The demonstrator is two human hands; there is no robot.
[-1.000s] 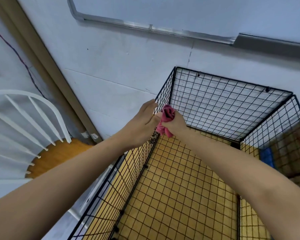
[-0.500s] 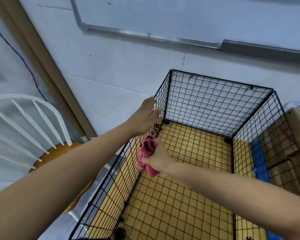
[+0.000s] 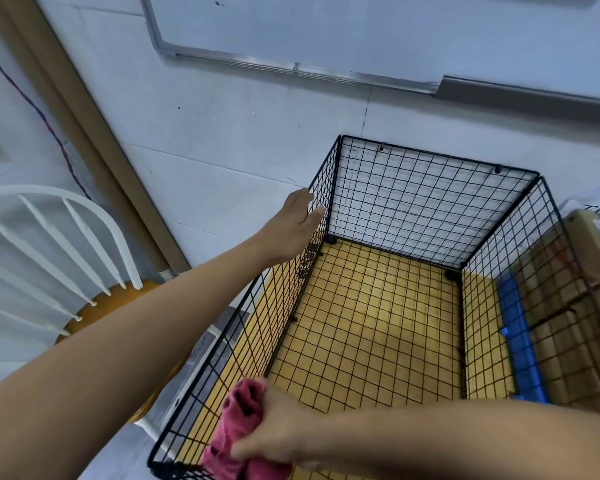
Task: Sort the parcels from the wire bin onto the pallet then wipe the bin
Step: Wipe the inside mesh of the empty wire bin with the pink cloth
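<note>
Chair, white with a spindle back, stands at far left by the wall. Left hand, fingers straight, rests against the top rim of the left wall of the wire bin. Right hand, well apart from it, grips a bunched pink cloth at the bin's near left corner. Cardboard parcels sit outside the right wall, beside a blue base.

The right hand, gripping the crumpled pink cloth, is now at the near end of the left wall of the black wire bin. A second ago it was up at that wall's far top corner, touching the left hand. The two hands are now well apart.
</note>
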